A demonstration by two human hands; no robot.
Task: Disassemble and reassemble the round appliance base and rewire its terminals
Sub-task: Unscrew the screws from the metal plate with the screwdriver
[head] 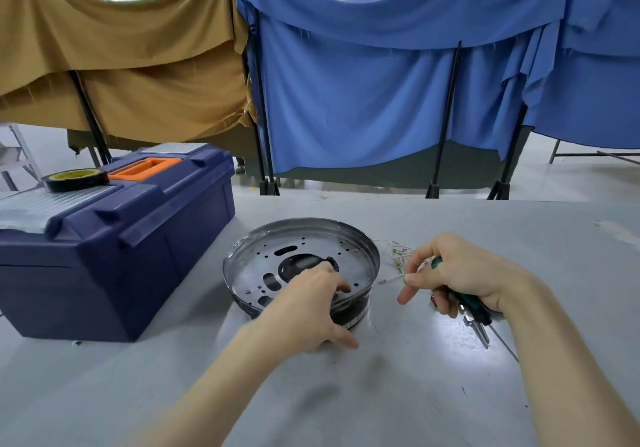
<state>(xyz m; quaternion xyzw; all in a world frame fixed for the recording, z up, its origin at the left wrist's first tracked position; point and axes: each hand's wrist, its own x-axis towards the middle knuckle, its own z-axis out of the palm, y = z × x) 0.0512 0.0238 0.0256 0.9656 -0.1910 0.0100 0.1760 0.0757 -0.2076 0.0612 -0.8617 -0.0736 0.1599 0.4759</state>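
While the round appliance base [301, 263] sits open side up near the middle of the grey counter [346, 405], the left hand [308, 311] grips its near rim: the fingers curl over the edge and down onto the perforated metal plate inside, and the thumb lies outside against the wall, low by the counter. The plate shows a dark oval opening at its centre and many small holes and slots around it.

Just right of the base, clear of it, the right hand [460, 273] is closed round a tool [476, 306] with a green-and-black handle – its metal end sticks out below the palm, slanting down toward the counter. The same hand's thumb and a fingertip pinch one end of a thin white wire [391, 278], whose free end points toward the base's wall. Beyond that wire a small tangle of loose wires [398, 254] lies on the counter beside the base.

On the left stands a dark blue toolbox [114, 256] with an orange handle, lid shut, and a roll of black tape [76, 179] rests on top of it. Behind the counter – well apart from the work – a brown cloth [121, 58] and a blue cloth [381, 82] hang over black stands.
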